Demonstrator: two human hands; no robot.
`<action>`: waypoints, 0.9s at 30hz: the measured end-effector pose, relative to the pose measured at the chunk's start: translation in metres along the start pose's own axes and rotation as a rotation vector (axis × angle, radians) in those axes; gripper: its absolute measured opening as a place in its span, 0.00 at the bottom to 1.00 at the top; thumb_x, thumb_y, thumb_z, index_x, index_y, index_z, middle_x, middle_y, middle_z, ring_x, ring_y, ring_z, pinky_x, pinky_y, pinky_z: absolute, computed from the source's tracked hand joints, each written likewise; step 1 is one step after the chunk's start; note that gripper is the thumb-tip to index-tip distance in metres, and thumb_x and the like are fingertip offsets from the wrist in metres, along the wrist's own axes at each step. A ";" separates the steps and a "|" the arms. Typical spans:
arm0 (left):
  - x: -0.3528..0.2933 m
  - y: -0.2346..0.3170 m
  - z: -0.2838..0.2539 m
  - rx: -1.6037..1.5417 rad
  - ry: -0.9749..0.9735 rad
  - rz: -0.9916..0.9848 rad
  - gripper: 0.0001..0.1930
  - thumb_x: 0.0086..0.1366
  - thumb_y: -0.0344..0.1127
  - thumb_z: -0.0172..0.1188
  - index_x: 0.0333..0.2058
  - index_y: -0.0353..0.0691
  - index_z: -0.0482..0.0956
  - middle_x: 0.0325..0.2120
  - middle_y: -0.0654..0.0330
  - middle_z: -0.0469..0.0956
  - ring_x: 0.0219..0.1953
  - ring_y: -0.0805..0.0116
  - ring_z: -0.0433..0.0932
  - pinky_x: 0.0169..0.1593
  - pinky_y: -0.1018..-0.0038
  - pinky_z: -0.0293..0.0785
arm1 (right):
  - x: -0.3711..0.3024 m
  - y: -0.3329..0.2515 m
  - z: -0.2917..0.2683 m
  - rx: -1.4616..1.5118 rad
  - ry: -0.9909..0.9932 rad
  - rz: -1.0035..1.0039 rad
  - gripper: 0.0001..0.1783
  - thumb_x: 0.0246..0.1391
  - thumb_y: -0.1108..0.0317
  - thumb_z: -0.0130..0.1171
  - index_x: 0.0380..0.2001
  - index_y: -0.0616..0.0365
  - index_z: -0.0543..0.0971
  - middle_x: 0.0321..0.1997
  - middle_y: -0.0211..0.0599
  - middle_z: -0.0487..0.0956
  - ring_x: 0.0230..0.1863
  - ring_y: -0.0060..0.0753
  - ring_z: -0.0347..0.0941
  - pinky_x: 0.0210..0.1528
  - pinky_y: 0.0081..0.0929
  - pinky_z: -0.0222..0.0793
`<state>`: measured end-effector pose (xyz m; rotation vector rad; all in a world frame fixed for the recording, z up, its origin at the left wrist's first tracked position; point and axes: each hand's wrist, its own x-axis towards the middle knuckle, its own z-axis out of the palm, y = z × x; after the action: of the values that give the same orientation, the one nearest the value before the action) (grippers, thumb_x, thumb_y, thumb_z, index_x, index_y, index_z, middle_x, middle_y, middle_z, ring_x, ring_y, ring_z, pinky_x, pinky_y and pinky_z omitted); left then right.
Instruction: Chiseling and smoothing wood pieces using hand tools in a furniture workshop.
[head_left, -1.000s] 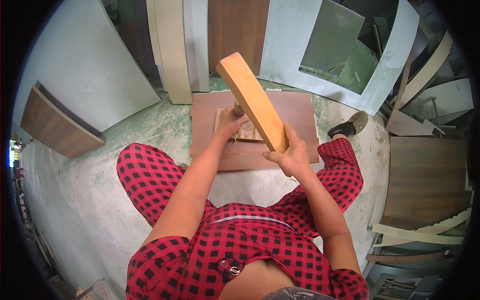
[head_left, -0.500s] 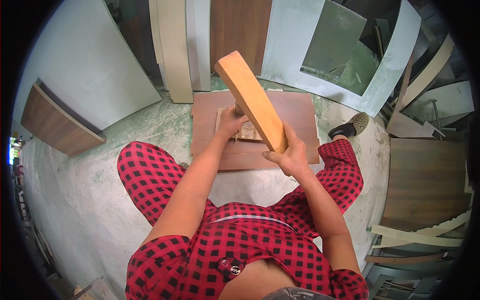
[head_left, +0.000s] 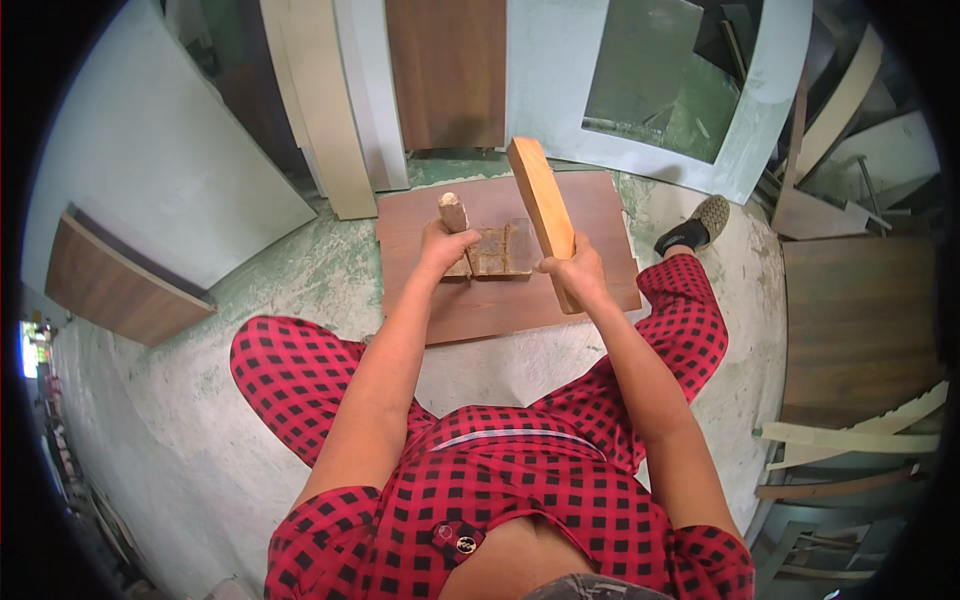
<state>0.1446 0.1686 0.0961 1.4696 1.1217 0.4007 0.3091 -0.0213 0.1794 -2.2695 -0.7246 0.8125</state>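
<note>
My left hand (head_left: pixel 446 248) is closed around a chisel (head_left: pixel 454 212), whose worn wooden handle sticks up above my fist. Below the fist, its thin blade reaches down to the near edge of a worn wood block (head_left: pixel 500 252) with dark grooves across it. The exact contact of the tip is too small to make out. My right hand (head_left: pixel 578 272) grips a thick, light wooden bar (head_left: pixel 543 195) near its lower end. This bar tilts up and away, to the right of the chisel and apart from it. Under the block lies a brown wooden board (head_left: pixel 580 200).
Green-stained concrete floor (head_left: pixel 190 420) surrounds the board. My legs spread to either side, the right foot (head_left: pixel 692 228) beside the board. Panels (head_left: pixel 445 80) lean along the back, with a cut-out white panel (head_left: pixel 735 165) at right. Offcuts (head_left: pixel 850 440) pile on the right.
The wooden bar has swung down and to the right, away from above the chisel. My left hand stays on the chisel, whose handle top now shows.
</note>
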 end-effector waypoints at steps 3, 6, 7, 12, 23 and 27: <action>-0.008 0.004 -0.015 0.011 -0.005 0.160 0.13 0.40 0.35 0.67 0.25 0.34 0.79 0.22 0.59 0.79 0.25 0.71 0.78 0.31 0.73 0.74 | 0.009 0.016 0.008 -0.161 0.046 0.105 0.41 0.30 0.54 0.68 0.48 0.63 0.67 0.42 0.53 0.77 0.46 0.51 0.74 0.49 0.39 0.67; -0.026 0.053 -0.015 -0.039 -0.028 0.261 0.11 0.42 0.32 0.67 0.26 0.34 0.78 0.22 0.61 0.78 0.23 0.74 0.76 0.28 0.76 0.72 | 0.021 0.051 0.005 -0.193 0.128 0.181 0.39 0.31 0.53 0.67 0.48 0.60 0.67 0.43 0.54 0.77 0.47 0.53 0.73 0.49 0.40 0.67; -0.039 0.076 -0.021 -0.085 -0.073 0.287 0.11 0.45 0.31 0.66 0.29 0.38 0.77 0.24 0.63 0.77 0.26 0.75 0.76 0.27 0.78 0.73 | 0.026 0.058 0.005 -0.164 0.140 0.201 0.39 0.31 0.53 0.67 0.48 0.60 0.67 0.43 0.54 0.77 0.47 0.53 0.73 0.49 0.40 0.67; -0.074 0.144 -0.045 -0.163 -0.129 0.387 0.10 0.48 0.25 0.65 0.31 0.37 0.76 0.24 0.66 0.74 0.26 0.78 0.72 0.28 0.80 0.68 | 0.042 0.089 0.024 -0.286 0.113 0.268 0.42 0.34 0.55 0.66 0.53 0.61 0.61 0.44 0.53 0.76 0.49 0.52 0.72 0.51 0.39 0.68; -0.145 0.195 -0.126 0.144 -0.197 0.421 0.18 0.50 0.26 0.67 0.40 0.38 0.72 0.33 0.62 0.75 0.36 0.76 0.74 0.39 0.80 0.73 | 0.051 0.101 0.039 -0.334 0.015 0.490 0.40 0.42 0.63 0.61 0.56 0.64 0.56 0.56 0.51 0.68 0.56 0.46 0.68 0.52 0.39 0.70; -0.164 0.176 -0.144 0.152 -0.136 0.353 0.17 0.50 0.24 0.67 0.39 0.37 0.72 0.33 0.62 0.75 0.36 0.76 0.74 0.39 0.79 0.74 | 0.054 0.107 0.047 -0.364 -0.003 0.479 0.39 0.41 0.63 0.62 0.56 0.62 0.58 0.56 0.48 0.67 0.56 0.44 0.68 0.53 0.41 0.68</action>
<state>0.0254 0.1447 0.3487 1.8088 0.7978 0.4589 0.3419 -0.0399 0.0563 -2.8303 -0.3463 0.9591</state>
